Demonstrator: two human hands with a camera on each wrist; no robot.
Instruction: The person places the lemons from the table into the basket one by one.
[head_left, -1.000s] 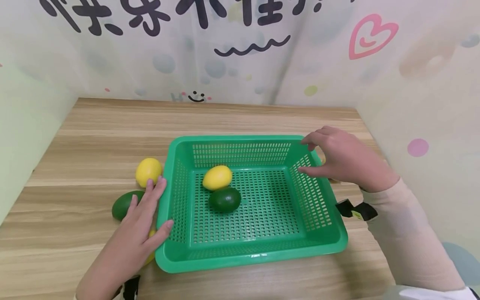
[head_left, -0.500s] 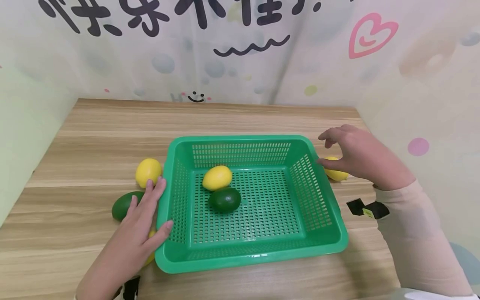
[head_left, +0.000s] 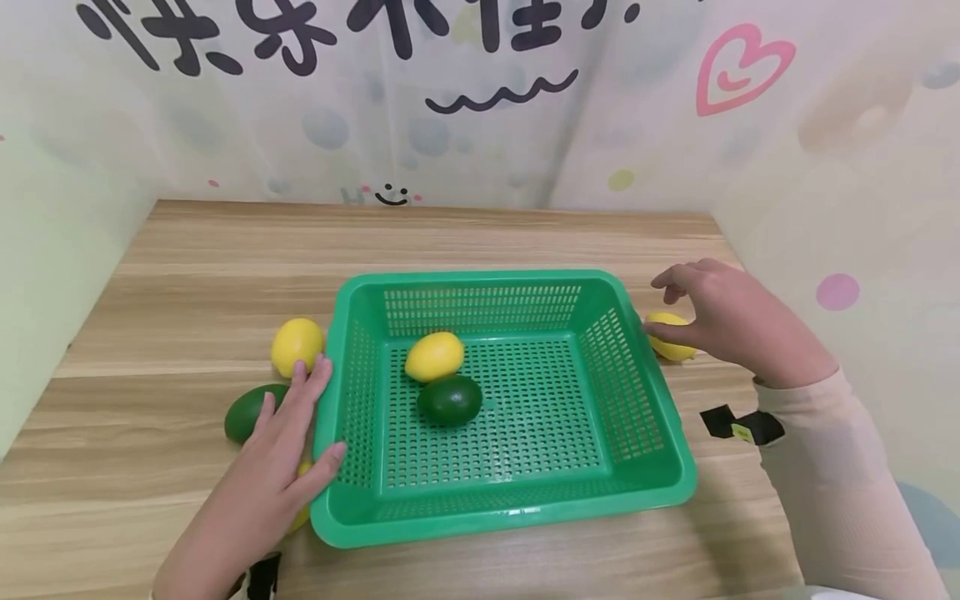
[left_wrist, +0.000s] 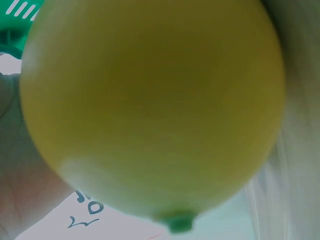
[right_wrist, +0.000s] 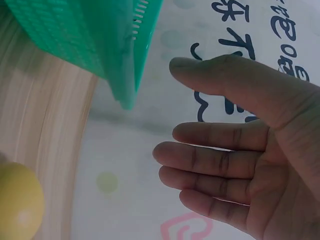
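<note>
A green plastic basket point(head_left: 510, 518) holds a yellow lemon point(head_left: 435, 356) and a dark green avocado-like fruit point(head_left: 450, 401), lying side by side. My left hand point(head_left: 262, 467) rests along the basket's left rim with its fingers extended. Beside that hand lie a second lemon point(head_left: 297, 343) and another dark green fruit point(head_left: 251, 412). A third lemon is mostly hidden beneath the left hand; in the left wrist view this lemon point(left_wrist: 155, 105) fills the picture. Right of the basket, my right hand point(head_left: 738, 325) hovers over another lemon point(head_left: 677, 352), fingers loosely bent, thumb apart, holding nothing.
The wooden table point(head_left: 247, 242) extends behind, beside and in front of the basket. A printed cloth wall point(head_left: 487, 150) stands at the table's back edge, with walls close on the left and right sides.
My right hand has moved right, off the basket's right rim, to above the lemon beside it, exposing that lemon. The left hand, basket and fruit inside have stayed put.
</note>
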